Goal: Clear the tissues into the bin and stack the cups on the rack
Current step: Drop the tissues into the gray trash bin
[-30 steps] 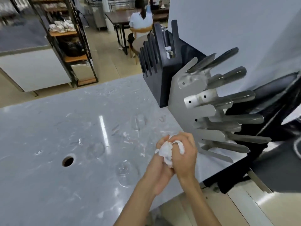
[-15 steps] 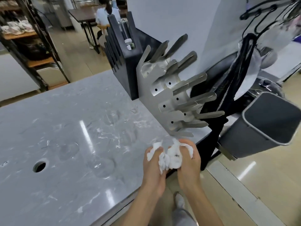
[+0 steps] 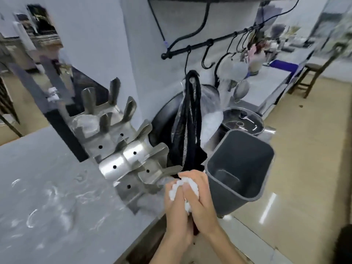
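Both hands press a crumpled wad of white tissues (image 3: 176, 188) between them, just past the counter's right edge. My left hand (image 3: 176, 212) and my right hand (image 3: 200, 202) are closed on the wad together. The grey bin (image 3: 245, 168) hangs open-mouthed immediately to the right of my hands, and its inside looks bare. A metal cup rack (image 3: 122, 149) with slanted pegs stands on the counter left of my hands. One clear cup (image 3: 85, 122) sits on an upper peg. Clear cups on the marble counter (image 3: 38, 187) are blurred, one faintly showing (image 3: 47, 218).
A black cloth (image 3: 190, 130) hangs from a hook rail (image 3: 205, 42) between rack and bin. Behind it are a dark pan (image 3: 163, 115) and a lidded pot (image 3: 243, 121). A black stand (image 3: 62, 115) rises behind the rack. A wooden stool (image 3: 312, 73) stands far right on the tiled floor.
The view has swung right. My hands have carried the tissue wad from above the counter to beyond its right edge, close beside the bin.
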Motion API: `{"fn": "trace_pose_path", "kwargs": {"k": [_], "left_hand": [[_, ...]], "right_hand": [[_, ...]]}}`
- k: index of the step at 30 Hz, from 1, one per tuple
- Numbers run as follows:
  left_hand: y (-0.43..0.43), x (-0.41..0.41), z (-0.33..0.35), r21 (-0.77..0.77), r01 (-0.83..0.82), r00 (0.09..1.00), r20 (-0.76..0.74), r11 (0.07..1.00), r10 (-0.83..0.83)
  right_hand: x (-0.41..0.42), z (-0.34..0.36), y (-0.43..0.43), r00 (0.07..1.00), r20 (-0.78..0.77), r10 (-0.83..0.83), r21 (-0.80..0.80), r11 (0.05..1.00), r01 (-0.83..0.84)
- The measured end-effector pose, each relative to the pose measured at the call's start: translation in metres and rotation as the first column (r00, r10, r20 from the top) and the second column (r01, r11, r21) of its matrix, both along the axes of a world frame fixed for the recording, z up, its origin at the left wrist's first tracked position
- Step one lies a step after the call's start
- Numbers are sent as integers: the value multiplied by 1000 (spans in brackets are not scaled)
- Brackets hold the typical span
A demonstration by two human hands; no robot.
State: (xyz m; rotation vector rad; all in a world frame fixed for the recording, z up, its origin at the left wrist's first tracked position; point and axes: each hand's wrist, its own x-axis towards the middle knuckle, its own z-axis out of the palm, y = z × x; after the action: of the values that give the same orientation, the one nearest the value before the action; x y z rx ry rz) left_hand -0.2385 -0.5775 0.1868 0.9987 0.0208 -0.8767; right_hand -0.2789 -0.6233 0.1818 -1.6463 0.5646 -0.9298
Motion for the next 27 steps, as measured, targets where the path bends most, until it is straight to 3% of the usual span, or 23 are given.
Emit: {"fn": "trace_pose_path", "kwargs": {"k": [2,5,6,10,13,15,17,20,21,24,27], "left_hand": [[-35,-10,-4,98,67,985,152,993,-81],[-78,-21,-1,198,149,933,297,969,-204],[-89,-20,1,210,157,912,345,965,-224],[-134,-6,6,277,196,831,462,941,-310],[-167,-2,0,354,267,794,447,896,-413],[-186,-3,-12,514,222,686,522,828,-508],[-204,-4,-26,700,169,464,564,694,-683],[-221,-6,-47,888,177,158,400,425,-903],[-224,-6,-52,918,169,86,348,358,-933],[-227,-8,-61,935,138,1,331,328,-944],[-229,-5,-65,950,96,-75,305,297,-949]], "right_hand": [[-21,-3,-38,997,-5,-76,71,995,76],[-58,-3,-94,984,95,-148,421,902,95],[-71,0,-112,978,101,-185,469,875,117],[-109,12,-196,967,-53,-250,328,910,253],[-105,10,-243,946,-283,-156,164,964,208],[-93,1,-267,900,-425,-96,45,991,127],[-80,-11,-284,762,-641,88,38,996,-83],[-69,-27,-304,277,-922,271,176,930,-324],[-66,-30,-307,196,-949,247,168,922,-349],[-62,-40,-313,203,-973,114,33,931,-362],[-62,-45,-318,208,-971,122,40,931,-363]]}}
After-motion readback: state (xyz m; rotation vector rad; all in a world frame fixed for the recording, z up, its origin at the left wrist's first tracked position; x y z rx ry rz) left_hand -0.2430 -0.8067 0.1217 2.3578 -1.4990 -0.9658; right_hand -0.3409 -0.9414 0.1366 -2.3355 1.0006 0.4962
